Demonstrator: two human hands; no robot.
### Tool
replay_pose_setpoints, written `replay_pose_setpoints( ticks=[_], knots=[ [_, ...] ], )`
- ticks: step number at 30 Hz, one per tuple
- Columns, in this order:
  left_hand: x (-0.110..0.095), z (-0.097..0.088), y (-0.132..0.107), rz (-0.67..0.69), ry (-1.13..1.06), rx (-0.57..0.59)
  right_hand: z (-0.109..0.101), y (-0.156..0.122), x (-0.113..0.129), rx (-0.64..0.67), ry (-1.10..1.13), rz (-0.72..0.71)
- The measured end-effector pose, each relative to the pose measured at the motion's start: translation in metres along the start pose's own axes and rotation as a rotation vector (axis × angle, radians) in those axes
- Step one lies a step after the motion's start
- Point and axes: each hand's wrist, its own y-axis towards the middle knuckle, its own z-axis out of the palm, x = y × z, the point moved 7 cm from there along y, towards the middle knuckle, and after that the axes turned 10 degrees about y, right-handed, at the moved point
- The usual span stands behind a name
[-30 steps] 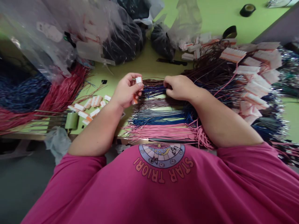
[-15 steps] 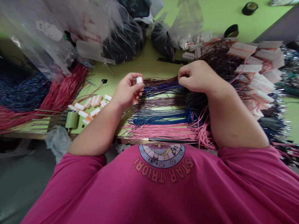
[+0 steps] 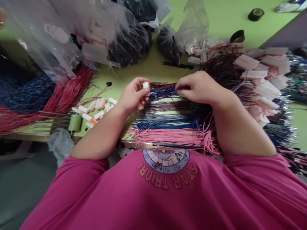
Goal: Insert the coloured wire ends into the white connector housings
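Observation:
A white and orange connector housing (image 3: 146,85) is pinched in my left hand (image 3: 134,94), and another orange piece shows below its fingers. My right hand (image 3: 199,86) is closed over the right part of the brown wires (image 3: 163,85) and blue-purple wires (image 3: 165,93); its fingertips are pressed together, and whatever they pinch is too small to make out. Between and below the hands lie rows of grey wires (image 3: 163,116), blue wires (image 3: 165,124) and pink wires (image 3: 165,135), with bare metal ends to the left.
Loose connector housings (image 3: 99,103) lie left of my left hand, near a green cylinder (image 3: 74,122) with metal rods. Wired white connectors (image 3: 266,89) are heaped at right. Plastic bags (image 3: 129,41) stand behind; a black tape roll (image 3: 255,14) lies at the back.
My right hand has moved left and slightly down, nearer my left hand. My left hand still holds the connector housing, with only a slight shift in view.

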Motion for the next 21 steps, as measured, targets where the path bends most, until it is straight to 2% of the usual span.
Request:
replay_pose_setpoints(
  ticks=[4,6,7,9,11,13,17,21],
  knots=[
    [0.002,0.010,-0.003,-0.040,-0.100,0.112,0.019,-0.012,0.046,0.218,0.202,-0.272],
    [0.004,0.018,-0.006,-0.066,-0.134,0.183,0.030,-0.014,0.061,0.234,0.282,-0.364],
    [0.005,0.022,-0.008,-0.073,-0.149,0.213,0.033,-0.012,0.062,0.200,0.313,-0.370],
    [0.005,0.028,-0.012,-0.074,-0.180,0.261,0.033,-0.004,0.053,0.054,0.339,-0.287],
    [0.005,0.032,-0.014,-0.063,-0.202,0.294,0.028,0.001,0.037,-0.108,0.299,-0.146],
    [0.006,0.033,-0.014,-0.046,-0.217,0.312,0.026,0.003,0.025,-0.176,0.195,-0.036],
    [0.008,0.034,-0.012,-0.004,-0.238,0.340,0.028,0.002,0.023,-0.137,-0.076,0.065],
    [0.008,0.034,-0.012,0.009,-0.236,0.343,0.031,0.001,0.030,-0.071,-0.224,0.085]
  ],
)
